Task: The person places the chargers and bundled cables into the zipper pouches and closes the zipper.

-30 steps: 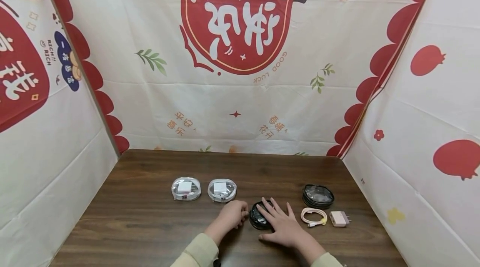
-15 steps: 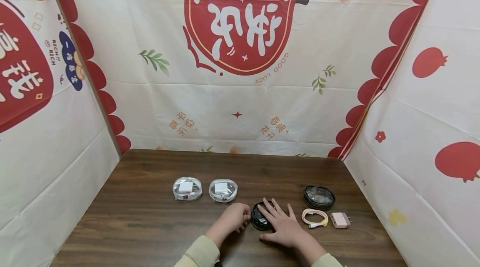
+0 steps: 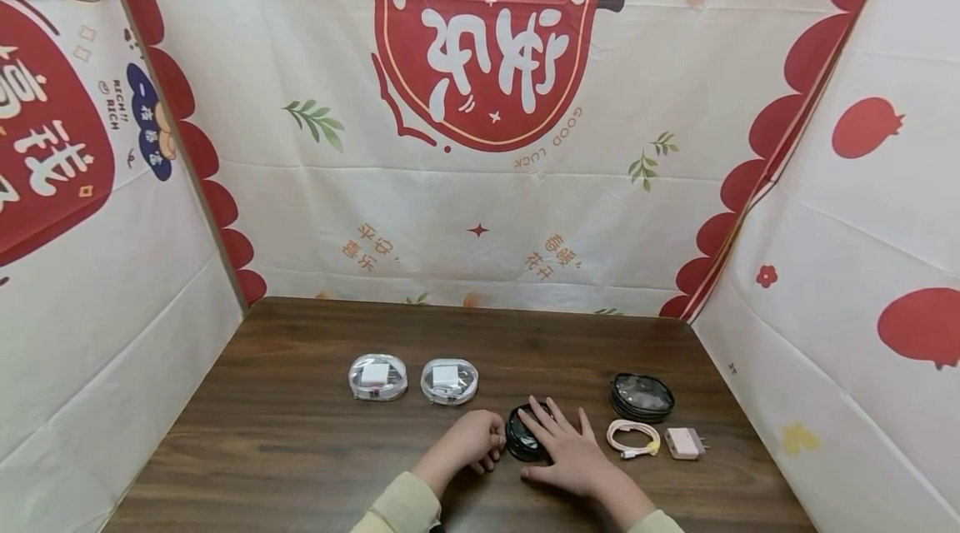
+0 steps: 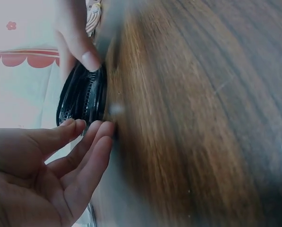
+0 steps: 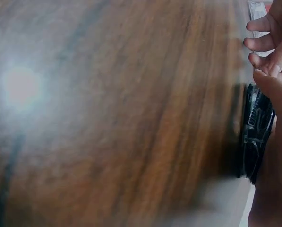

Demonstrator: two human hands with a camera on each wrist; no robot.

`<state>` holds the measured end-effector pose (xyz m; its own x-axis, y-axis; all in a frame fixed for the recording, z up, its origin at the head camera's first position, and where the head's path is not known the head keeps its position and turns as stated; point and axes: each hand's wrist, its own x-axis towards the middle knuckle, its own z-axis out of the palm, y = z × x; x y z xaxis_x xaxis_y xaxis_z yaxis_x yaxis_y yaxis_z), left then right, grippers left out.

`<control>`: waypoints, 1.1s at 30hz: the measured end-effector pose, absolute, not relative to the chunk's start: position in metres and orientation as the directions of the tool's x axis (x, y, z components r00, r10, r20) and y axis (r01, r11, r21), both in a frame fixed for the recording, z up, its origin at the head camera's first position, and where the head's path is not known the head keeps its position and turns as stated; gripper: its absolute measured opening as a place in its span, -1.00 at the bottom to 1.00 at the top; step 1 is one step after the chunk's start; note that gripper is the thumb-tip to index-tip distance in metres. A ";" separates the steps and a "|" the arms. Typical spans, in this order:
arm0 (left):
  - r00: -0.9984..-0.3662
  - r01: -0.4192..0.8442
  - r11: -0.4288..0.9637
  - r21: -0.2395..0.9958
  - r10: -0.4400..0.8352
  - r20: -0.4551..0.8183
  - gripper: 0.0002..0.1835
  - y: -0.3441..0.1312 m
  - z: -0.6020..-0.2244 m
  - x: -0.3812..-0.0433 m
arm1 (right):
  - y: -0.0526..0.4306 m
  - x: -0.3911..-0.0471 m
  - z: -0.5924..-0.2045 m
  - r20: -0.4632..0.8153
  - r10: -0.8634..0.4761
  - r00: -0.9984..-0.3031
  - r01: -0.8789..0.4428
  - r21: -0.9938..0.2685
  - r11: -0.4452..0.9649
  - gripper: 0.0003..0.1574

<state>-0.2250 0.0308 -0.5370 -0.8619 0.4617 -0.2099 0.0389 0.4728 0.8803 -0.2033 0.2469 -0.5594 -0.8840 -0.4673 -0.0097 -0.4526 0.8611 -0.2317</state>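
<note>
A small oval black zip pouch [image 3: 524, 435] with a clear top lies on the table between my hands. My right hand [image 3: 567, 451] rests on it from the right, fingers spread and covering part of its top. At the pouch's left end, my left hand [image 3: 472, 440] pinches the edge by the zipper with thumb and fingertips. The left wrist view shows the zipper teeth along the side of the black pouch [image 4: 84, 97] and my left hand [image 4: 60, 165] at its end. Whether a zipper pull is between the fingertips is hidden.
Two clear pouches [image 3: 378, 376] with white chargers inside lie to the left on the brown table [image 3: 285, 433]. At right are another black pouch [image 3: 642, 396], a coiled pale pink cable [image 3: 632, 439] with a yellow tie, and a pink charger plug [image 3: 683, 443]. Printed cloth walls surround the table.
Both hands keep nearly the same place on the black pouch. The whole head view has shifted slightly to the right.
</note>
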 end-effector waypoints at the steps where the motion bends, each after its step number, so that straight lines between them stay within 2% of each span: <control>1: -0.868 0.044 0.478 0.877 0.454 -0.204 -0.81 0.031 -0.537 -0.226 | 0.247 -0.204 -0.559 -0.003 -0.466 -0.885 -0.453 -0.229 0.861 0.04; 11: -0.891 0.129 0.571 0.811 0.426 -0.158 -0.80 0.034 -0.537 -0.240 | 0.249 -0.204 -0.550 0.074 -0.449 -0.890 -0.455 -0.202 0.868 -0.08; 18: -0.910 0.125 0.631 0.765 0.380 -0.165 -0.80 0.040 -0.538 -0.252 | 0.255 -0.208 -0.551 0.141 -0.468 -0.873 -0.487 -0.185 0.853 -0.12; 25: -0.928 0.150 0.659 0.737 0.350 -0.125 -0.79 0.045 -0.539 -0.262 | 0.252 -0.214 -0.547 0.073 -0.506 -0.859 -0.506 -0.263 0.822 -0.13; 33: -0.924 0.213 0.713 0.667 0.370 -0.100 -0.78 0.047 -0.540 -0.267 | 0.246 -0.213 -0.559 -0.035 -0.430 -0.902 -0.414 -0.205 0.887 0.02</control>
